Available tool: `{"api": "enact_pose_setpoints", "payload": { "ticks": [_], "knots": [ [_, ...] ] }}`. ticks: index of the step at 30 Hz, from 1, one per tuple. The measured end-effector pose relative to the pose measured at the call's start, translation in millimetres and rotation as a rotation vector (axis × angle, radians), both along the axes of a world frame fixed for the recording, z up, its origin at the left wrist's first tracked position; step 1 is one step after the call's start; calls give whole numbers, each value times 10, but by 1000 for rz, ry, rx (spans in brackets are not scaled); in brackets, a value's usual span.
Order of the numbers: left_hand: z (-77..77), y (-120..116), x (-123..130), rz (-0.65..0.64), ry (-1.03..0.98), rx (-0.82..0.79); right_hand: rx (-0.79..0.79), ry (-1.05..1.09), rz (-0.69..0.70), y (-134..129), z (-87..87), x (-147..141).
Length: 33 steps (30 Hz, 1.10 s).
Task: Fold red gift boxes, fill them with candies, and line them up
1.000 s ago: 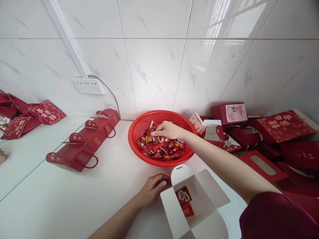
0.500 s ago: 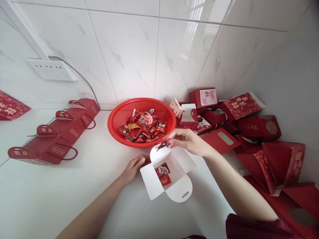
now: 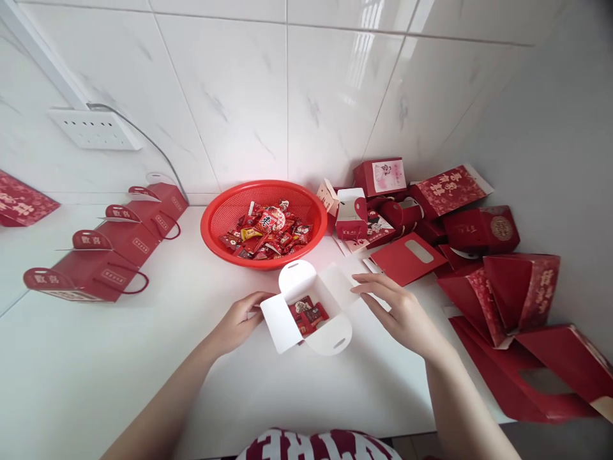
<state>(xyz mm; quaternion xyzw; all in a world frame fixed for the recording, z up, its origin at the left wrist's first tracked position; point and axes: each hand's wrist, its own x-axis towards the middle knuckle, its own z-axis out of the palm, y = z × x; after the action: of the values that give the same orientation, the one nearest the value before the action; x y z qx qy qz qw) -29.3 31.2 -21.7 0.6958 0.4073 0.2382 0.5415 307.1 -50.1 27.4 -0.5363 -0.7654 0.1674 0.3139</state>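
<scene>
Against the box (image 3: 327, 296), the left hand (image 3: 238, 324) curls, grip unclear; the right hand (image 3: 403, 314) spreads loosely at a flap (image 3: 339, 283).

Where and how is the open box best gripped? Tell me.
Clasp the open box by its side walls, below the splayed flaps, left hand from the left, right hand from the right: it stands mouth-up, and thin flaps would likely bend.

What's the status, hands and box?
Left hand at left side of open box. Right hand open by right flap, contact unclear. Red packets inside. Red basket beyond; nothing covering box opening.
</scene>
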Motion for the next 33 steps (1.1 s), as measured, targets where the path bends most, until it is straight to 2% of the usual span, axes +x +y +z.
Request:
{"api": "enact_pose_setpoints", "payload": {
  "ticks": [5, 8, 11, 14, 16, 19, 25, 33],
  "knots": [
    [18, -126, 28, 7, 39, 69, 9, 141, -179, 81, -351, 49],
    [9, -196, 56, 58, 44, 149, -146, 191, -224, 117, -502, 28],
    [-60, -327, 95, 105, -7, 185, -284, 192, -56, 91, -538, -44],
    [-164, -493, 162, 127, -95, 244, -283, 256, 142, 46, -529, -156],
    [-223, -576, 217, 111, -145, 317, -250, 303, 215, 35, -540, -227],
    [-275, -620, 288, 38, -155, 411, -191, 329, 274, 43, -582, -295],
    [-324, -599, 343, -9, 92, 530, -199, 316, 340, 29, -603, -359],
    [-161, -552, 362, 77, 294, 671, -177, 326, 307, 20, -625, -368]
  ]
}}
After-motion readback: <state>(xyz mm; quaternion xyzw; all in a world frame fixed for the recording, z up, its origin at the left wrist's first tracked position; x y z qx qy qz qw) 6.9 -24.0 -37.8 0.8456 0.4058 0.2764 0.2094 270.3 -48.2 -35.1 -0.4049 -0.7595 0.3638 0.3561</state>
